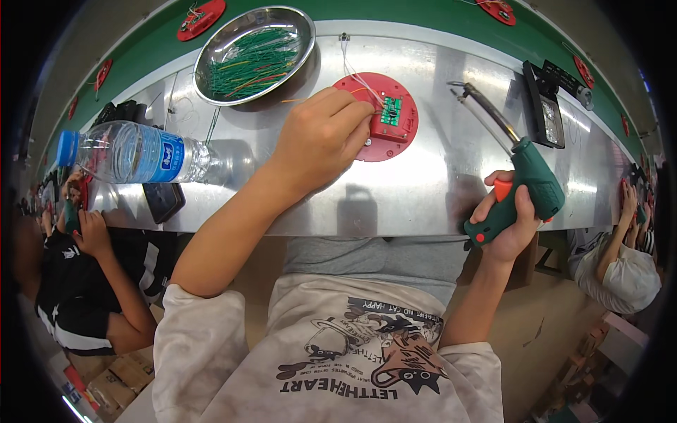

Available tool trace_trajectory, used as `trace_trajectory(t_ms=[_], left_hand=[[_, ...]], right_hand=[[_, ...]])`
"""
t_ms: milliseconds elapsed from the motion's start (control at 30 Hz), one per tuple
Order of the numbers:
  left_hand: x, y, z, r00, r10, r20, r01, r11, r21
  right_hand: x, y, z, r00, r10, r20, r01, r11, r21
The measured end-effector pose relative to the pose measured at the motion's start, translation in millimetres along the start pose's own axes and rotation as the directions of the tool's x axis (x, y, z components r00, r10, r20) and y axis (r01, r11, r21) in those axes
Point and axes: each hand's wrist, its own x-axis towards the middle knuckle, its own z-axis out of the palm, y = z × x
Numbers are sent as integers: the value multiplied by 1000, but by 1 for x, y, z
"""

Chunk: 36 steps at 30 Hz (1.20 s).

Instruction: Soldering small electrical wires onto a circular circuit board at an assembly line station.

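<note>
A round red plastic base (404, 137) lies on the metal bench, with a small green circuit board (395, 111) on its raised middle. White wires (346, 56) run up from the base. My left hand (328, 130) is closed in a pinch at the board's left edge, on a thin orange wire (290, 101) whose ends show on both sides of the hand. The exact grip is hidden behind my fingers. To the right of the base, my right hand (509, 229) is wrapped round the green handle of a soldering gun (539, 176). Its metal tip points up and left, apart from the board.
A steel bowl (308, 53) of green, orange and red wires stands behind my left hand. A clear water bottle (127, 151) lies on its side, with a dark phone (163, 201) near it. A black box (543, 106) sits at the back right. Red bases (201, 19) rest on the green belt beyond. Other people work on both sides.
</note>
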Motion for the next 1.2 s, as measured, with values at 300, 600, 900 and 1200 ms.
trace_trajectory(t_ms=[300, 600, 900, 1200], left_hand=[[3, 7, -2, 1000, -10, 23, 9, 999, 38], [4, 12, -9, 986, -164, -4, 164, 986, 6], [54, 21, -36, 938, -174, 300, 150, 983, 103], [209, -58, 108, 946, -169, 275, 44, 912, 409]], right_hand=[[-1, -2, -2, 999, 37, -28, -36, 999, 40], [-1, -2, -7, 998, 54, -15, -53, 996, 69], [2, -19, -47, 966, -161, -202, 180, 980, 79], [26, 2, -108, 822, -157, -548, 312, 928, 203]])
